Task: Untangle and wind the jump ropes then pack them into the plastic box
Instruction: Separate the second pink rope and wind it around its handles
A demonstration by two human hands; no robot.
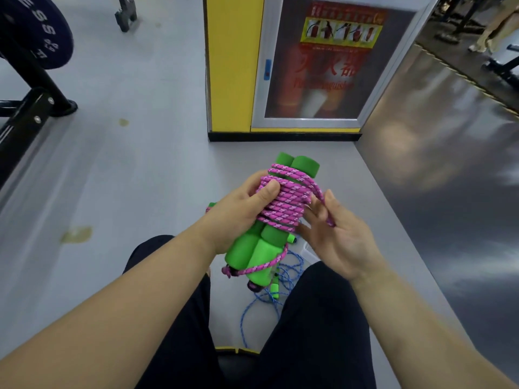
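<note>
On the gym floor, between a seated person's knees: the left hand [238,217] is wrapped around a pair of green foam handles [252,254], its thumb pressing on the coils of the pink rope [286,200] wound around them. The bundle stands tilted in that fist, its top pointing away from the wrist. The right hand [342,240] waits just beside the coils, palm up and fingers nearly straight. The rope's free strand runs from the top of the winding through the crook of its thumb. Whether the thumb nips the strand cannot be told.

The likely trouble is slack. If that strand slides off the right hand, or the left thumb lifts, the upper turns could spring loose and slide off the handle tops. One loop already hangs free round the lower ends, below the left hand, and could snag.

A blue rope [264,301] lies loose on the floor beneath both hands, not yet wound. A pale translucent edge under the right fingertips may be the plastic box, but too little of it shows to be sure.
</note>
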